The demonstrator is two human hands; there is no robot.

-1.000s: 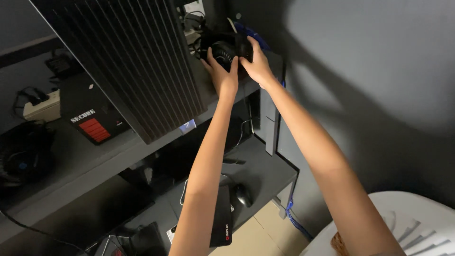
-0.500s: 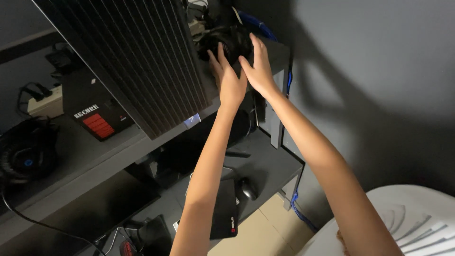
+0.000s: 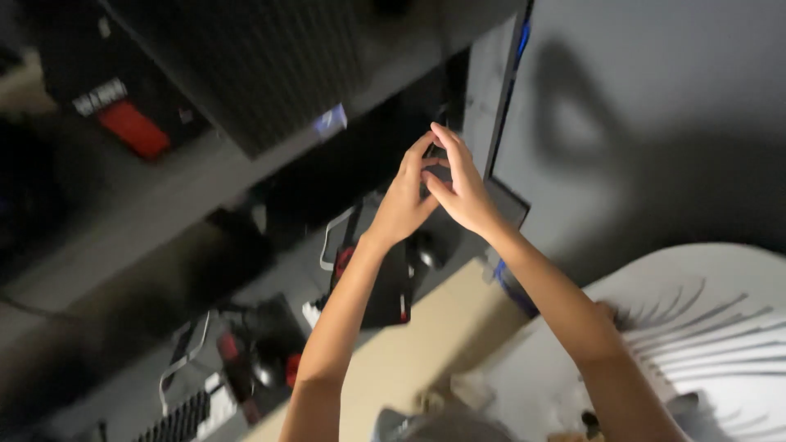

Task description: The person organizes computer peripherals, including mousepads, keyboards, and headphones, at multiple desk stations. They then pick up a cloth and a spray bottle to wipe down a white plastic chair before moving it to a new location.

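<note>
Where hands (image 3: 434, 196) meet: red label (image 3: 131, 129) upper-left

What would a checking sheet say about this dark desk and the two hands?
Surface: dark grey desk top above, lower shelf beneath; picture is blurred.
Things in hand: a small dark thing between the fingertips, too blurred to name.
Clutter: ribbed black case, black box with a red patch, dark mouse, second mouse, keyboard.
Hands: left hand and right hand meet, fingertips together, in front of the dark gap under the desk top.
Cables: blue cable near the floor; thin dark cable at left.
Surroundings: grey wall with hand shadows, white plastic chair, tan floor.
</note>
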